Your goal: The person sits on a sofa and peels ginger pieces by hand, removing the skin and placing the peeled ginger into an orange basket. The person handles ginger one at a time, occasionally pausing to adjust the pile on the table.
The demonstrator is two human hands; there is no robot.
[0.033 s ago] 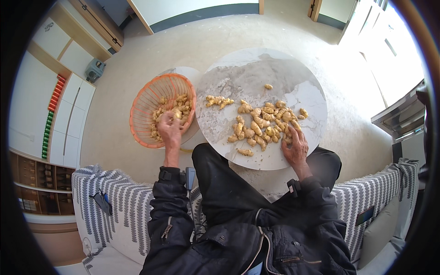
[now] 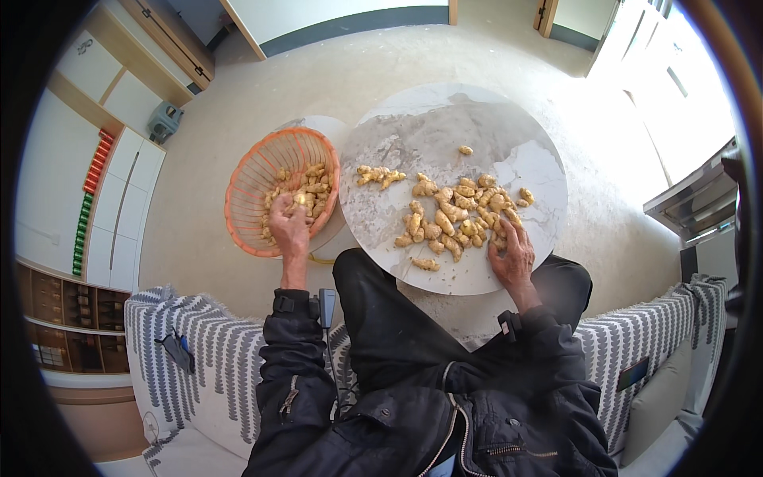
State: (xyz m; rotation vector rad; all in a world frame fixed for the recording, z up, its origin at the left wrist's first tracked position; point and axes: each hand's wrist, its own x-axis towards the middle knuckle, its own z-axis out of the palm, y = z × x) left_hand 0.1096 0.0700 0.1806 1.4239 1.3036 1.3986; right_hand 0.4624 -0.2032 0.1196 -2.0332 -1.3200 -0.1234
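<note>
Over the orange slatted basket (image 2: 230,208) my left hand (image 2: 289,229) has its fingers closed on a small pale-yellow piece of ginger (image 2: 300,199). More ginger pieces (image 2: 316,184) lie in the basket below and beside it. On the round marbled table, my right hand (image 2: 515,258) rests at the near right edge of a heap of ginger (image 2: 449,211). Its thumb and fingers curl round a ginger piece (image 2: 499,236), partly hidden by the hand. A branching ginger root (image 2: 381,176) lies apart at the table's left side.
The round table (image 2: 445,119) stands before my knees, the basket on a lower pale surface (image 2: 318,123) at its left. Single ginger pieces lie at the far side (image 2: 465,149) and near edge (image 2: 425,264). A patterned sofa cover (image 2: 207,334) is behind me; a grey-blue stool (image 2: 164,121) stands far left.
My left hand has shifted slightly left and toward me, with the pale ginger piece at its fingertips. My right hand and the heap on the table look the same.
</note>
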